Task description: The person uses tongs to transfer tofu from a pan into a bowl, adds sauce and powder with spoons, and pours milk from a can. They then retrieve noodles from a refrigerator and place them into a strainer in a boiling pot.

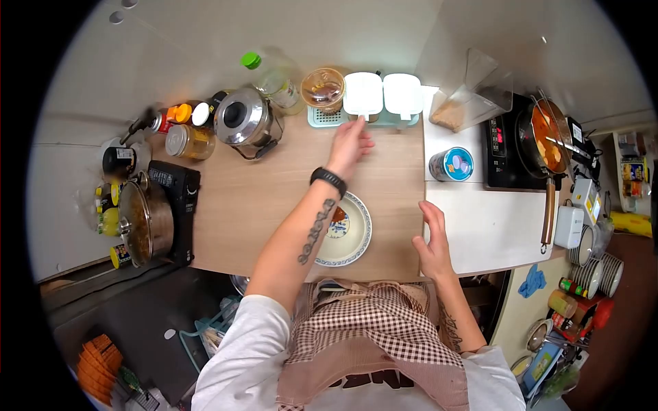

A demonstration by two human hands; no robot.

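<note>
My left hand (351, 145), with a black watch on the wrist, reaches to the back of the counter. Its fingers are stretched out, and one fingertip is right at the front tab of a white-lidded condiment box (363, 94). Beside that box stands a second white-lidded box (402, 94), both on a pale green tray (327, 118). My left forearm passes over a white bowl (356, 243) with a blue patterned rim and some reddish-brown sauce inside, covering part of it. Open and empty, my right hand (433, 245) is at the counter's right side, thumb apart from the fingers.
A plastic tub (323, 89) shares the tray. To the left are a steel kettle (243, 118), a green-capped bottle (277, 88), jars and a large pot (147, 222). At right are a blue-lidded can (452, 164) and a pan (548, 147) of red food on an induction cooker.
</note>
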